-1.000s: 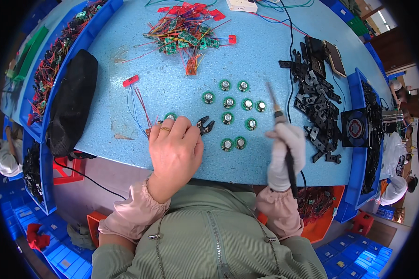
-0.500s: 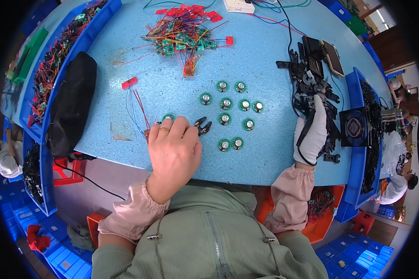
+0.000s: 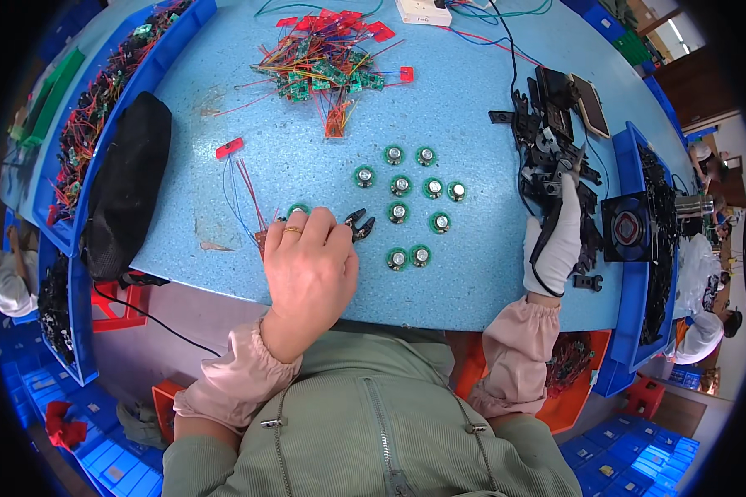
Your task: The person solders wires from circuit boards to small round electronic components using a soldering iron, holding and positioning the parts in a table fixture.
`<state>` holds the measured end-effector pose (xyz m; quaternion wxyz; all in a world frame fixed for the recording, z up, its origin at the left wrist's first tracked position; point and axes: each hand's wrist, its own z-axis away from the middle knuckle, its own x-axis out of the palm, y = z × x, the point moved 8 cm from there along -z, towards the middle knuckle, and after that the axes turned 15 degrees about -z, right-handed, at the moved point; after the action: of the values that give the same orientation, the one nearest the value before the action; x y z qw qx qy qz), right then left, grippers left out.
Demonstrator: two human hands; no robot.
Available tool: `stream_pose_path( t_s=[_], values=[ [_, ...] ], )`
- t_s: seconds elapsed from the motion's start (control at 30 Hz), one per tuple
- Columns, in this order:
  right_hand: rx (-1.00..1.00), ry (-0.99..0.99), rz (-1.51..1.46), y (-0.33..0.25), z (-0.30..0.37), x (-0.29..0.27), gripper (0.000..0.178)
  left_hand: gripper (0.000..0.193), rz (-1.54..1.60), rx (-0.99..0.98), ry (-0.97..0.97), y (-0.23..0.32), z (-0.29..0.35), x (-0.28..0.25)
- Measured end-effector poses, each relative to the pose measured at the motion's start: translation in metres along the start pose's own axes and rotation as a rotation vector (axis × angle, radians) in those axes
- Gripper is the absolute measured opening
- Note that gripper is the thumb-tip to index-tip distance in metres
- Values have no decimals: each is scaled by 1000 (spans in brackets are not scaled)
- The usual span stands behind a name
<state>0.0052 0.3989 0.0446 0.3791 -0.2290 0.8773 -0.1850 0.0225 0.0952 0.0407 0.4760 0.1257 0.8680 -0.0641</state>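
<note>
1. Left hand (image 3: 311,257): fingers curl over a round green-rimmed part (image 3: 298,209); grip hidden, cannot tell. Uneven finger pressure could shift the part.
2. Right hand (image 3: 553,244), gloved: lies over black plastic parts (image 3: 547,149); grip unclear. Snagging the cord (image 3: 535,258) could scatter them.
3. Loose wires (image 3: 252,190): beyond left hand; dragging could tangle them.

A: And your left hand (image 3: 311,261) sits near the front edge of the table (image 3: 439,294), the scattered components (image 3: 399,186) off to its right!

B: Beyond them, further left, your heap of wired boards (image 3: 327,66)! Your right hand (image 3: 554,240)? At the pile of loose parts (image 3: 553,178) (right bin (image 3: 624,153) outside it; pouch (image 3: 131,186) beside your left bin (image 3: 186,37)).
</note>
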Motion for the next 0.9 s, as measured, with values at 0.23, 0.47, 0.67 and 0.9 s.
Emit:
stream_pose_path(
  t_s=[0.23,0.47,0.67,0.9],
  values=[
    [83,34,-139,22,10,-2,69,14,-2,-2,-2,1,-1,0],
    [49,237,-603,-35,-7,-27,67,13,-7,-3,-14,1,0,0],
    [205,-42,-1179,-83,19,41,73,14,-7,-3,-24,3,-2,1],
    [307,-201,-1072,-102,40,70,74,26,33,-9,-48,-2,-1,-2]
  ],
)
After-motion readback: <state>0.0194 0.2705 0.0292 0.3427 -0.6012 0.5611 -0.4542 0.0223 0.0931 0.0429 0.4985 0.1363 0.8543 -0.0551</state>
